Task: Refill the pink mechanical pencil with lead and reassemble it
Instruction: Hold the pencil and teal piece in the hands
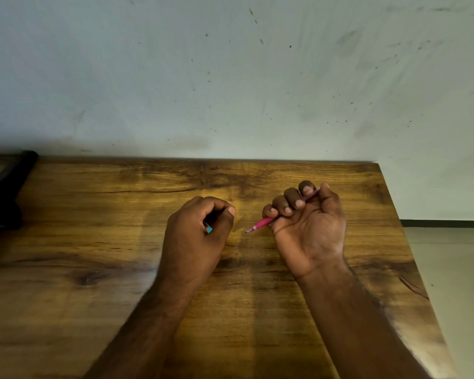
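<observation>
a: over the counter [93, 242], right hand [309, 222] wrapped round pencil [263, 222], tip down-left, steadying it for loading.
b: left hand [197, 231] curled round something teal [209, 228], probably lead case, kept near.

Head view, down onto table [93, 214]

Dim, flat room light here, nothing harsh. One warm glossy patch glows on the table [230, 187] just past centre, fading to dark at 6 and 8 o'clock. Soft shadow hugs the wall [230, 77] along the table's back edge. Wide-angle bend curves that edge. Forearms smear at 5 and 7 o'clock; a dark object [3, 192] at 9 o'clock is murky.
</observation>
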Action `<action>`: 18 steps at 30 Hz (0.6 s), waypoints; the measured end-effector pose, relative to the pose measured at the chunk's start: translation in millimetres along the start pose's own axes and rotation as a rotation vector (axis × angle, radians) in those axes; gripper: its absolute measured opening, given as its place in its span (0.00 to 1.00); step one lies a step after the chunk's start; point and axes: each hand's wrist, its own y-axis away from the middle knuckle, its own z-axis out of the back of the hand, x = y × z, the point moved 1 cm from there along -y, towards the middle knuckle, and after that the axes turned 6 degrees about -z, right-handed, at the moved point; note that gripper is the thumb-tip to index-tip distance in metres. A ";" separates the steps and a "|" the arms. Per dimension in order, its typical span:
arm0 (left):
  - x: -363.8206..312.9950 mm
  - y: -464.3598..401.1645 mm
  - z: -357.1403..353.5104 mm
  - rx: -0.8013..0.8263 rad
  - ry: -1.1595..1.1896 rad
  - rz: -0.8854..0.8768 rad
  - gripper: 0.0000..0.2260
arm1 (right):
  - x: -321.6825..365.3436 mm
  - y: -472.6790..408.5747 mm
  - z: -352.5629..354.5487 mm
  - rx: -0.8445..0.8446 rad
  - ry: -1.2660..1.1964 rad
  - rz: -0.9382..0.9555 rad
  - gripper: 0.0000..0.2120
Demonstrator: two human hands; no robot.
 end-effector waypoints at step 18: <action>-0.6 -0.6 0.6 0.001 -0.006 -0.005 0.04 | -0.8 1.3 -0.9 0.069 -0.049 -0.020 0.21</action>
